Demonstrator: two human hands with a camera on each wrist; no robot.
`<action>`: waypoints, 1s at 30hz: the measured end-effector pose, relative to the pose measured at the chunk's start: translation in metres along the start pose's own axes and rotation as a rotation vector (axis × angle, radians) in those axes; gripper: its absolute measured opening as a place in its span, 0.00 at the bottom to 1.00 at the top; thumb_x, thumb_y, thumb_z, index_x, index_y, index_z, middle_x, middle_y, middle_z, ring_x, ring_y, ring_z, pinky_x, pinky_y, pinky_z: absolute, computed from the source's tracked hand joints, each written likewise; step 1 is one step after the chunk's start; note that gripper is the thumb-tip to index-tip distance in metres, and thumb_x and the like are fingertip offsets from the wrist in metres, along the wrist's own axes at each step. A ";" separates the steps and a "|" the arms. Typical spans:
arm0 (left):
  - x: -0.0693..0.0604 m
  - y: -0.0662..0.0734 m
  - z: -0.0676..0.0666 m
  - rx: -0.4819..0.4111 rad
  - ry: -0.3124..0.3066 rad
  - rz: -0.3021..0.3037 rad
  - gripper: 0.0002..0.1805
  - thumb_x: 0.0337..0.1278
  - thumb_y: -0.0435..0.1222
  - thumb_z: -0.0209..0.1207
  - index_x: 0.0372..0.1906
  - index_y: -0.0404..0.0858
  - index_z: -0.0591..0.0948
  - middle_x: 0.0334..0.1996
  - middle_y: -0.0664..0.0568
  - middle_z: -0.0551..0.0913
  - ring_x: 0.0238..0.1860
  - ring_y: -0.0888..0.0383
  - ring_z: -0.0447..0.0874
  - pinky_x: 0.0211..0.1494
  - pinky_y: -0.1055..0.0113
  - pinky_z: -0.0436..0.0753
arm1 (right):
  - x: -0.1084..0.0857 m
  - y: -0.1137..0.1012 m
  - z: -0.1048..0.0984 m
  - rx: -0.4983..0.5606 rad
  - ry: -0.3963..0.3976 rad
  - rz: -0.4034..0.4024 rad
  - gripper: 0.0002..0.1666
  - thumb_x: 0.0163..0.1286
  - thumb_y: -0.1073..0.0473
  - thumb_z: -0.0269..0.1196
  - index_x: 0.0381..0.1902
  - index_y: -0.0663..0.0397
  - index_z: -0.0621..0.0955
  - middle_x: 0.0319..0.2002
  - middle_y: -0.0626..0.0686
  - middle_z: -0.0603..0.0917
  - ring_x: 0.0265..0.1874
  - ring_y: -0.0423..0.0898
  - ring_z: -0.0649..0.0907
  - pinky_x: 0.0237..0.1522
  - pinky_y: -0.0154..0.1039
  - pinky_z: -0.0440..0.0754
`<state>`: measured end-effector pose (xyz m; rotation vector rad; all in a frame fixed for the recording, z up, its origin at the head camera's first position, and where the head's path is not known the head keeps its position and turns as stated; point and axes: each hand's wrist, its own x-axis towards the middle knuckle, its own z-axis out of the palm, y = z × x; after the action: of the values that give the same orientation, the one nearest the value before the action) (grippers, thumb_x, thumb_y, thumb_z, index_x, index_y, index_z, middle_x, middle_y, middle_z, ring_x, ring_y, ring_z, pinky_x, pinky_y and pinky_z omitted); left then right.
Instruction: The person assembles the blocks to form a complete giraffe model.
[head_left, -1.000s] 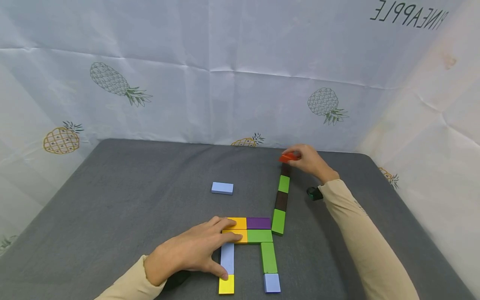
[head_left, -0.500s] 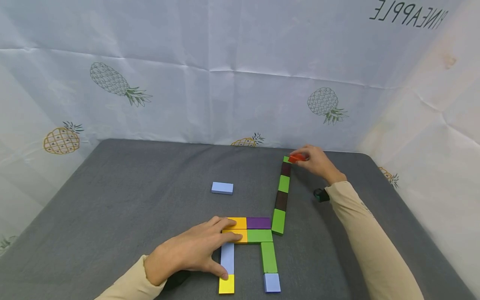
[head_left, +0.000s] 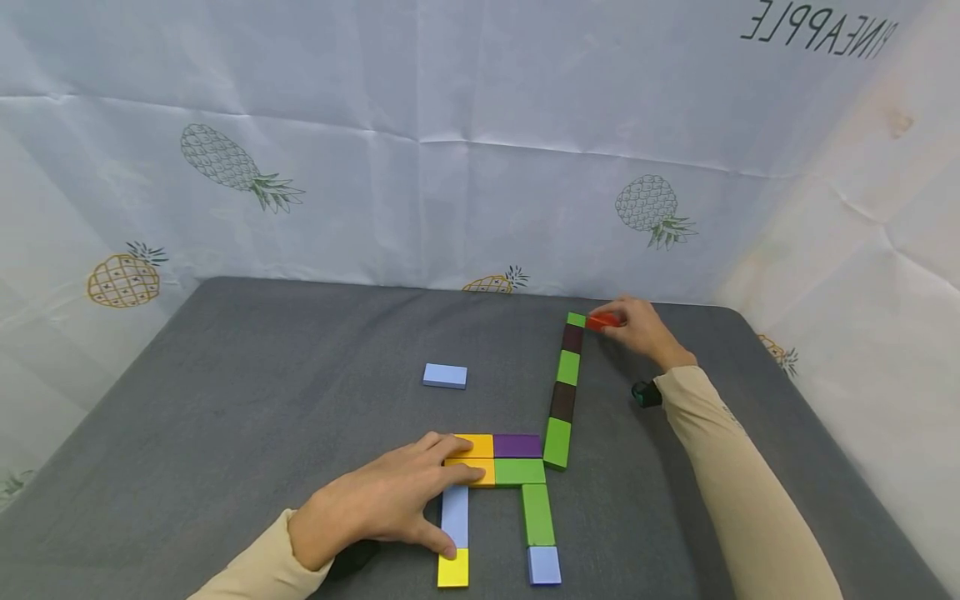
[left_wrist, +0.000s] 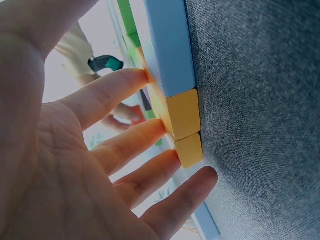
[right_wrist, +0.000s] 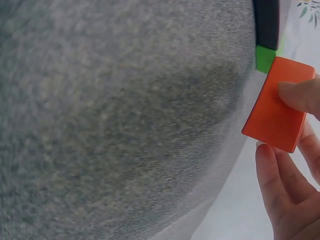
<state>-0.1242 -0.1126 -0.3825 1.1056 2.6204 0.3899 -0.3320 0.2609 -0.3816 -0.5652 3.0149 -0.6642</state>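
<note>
Near the far table edge my right hand point(head_left: 643, 327) pinches a red block point(right_wrist: 280, 107) between thumb and fingers. That block is beside the small green block point(head_left: 576, 319) at the far end of a row of green and dark brown blocks point(head_left: 564, 402). My left hand point(head_left: 390, 492) lies spread over the near blocks, fingertips resting on two orange-yellow blocks point(left_wrist: 184, 114) and thumb at a yellow block point(head_left: 453, 572). A light blue block point(head_left: 454, 517) shows beneath it. Right of the orange-yellow pair are a purple block point(head_left: 517, 447) and a green block point(head_left: 520, 472).
One loose light blue block point(head_left: 445, 376) lies left of the row. A green block point(head_left: 537, 515) and a light blue block point(head_left: 544, 566) form a leg at the front right. The grey table point(head_left: 300, 375) ends at a white pineapple-print curtain point(head_left: 420, 167).
My right hand has moved right with the red block, from over the row's far end to beside it, uncovering the small green block. My left hand has stayed in place.
</note>
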 end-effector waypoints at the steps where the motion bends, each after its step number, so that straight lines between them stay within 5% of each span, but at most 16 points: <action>1: 0.000 0.000 0.000 0.000 0.000 0.000 0.42 0.42 0.61 0.72 0.66 0.54 0.76 0.69 0.54 0.68 0.61 0.58 0.69 0.60 0.61 0.78 | 0.000 0.001 0.000 0.000 -0.002 0.001 0.19 0.68 0.69 0.61 0.57 0.63 0.82 0.51 0.67 0.77 0.50 0.67 0.79 0.50 0.62 0.78; 30: -0.001 0.001 0.001 0.025 0.024 0.012 0.41 0.41 0.60 0.72 0.65 0.53 0.77 0.67 0.53 0.69 0.60 0.58 0.70 0.60 0.63 0.78 | 0.002 0.009 0.014 0.064 0.007 0.101 0.23 0.70 0.66 0.62 0.62 0.65 0.77 0.58 0.70 0.78 0.52 0.65 0.81 0.52 0.58 0.80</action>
<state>-0.1229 -0.1124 -0.3831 1.1313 2.6480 0.3766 -0.3358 0.2617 -0.3979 -0.4061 2.9916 -0.7553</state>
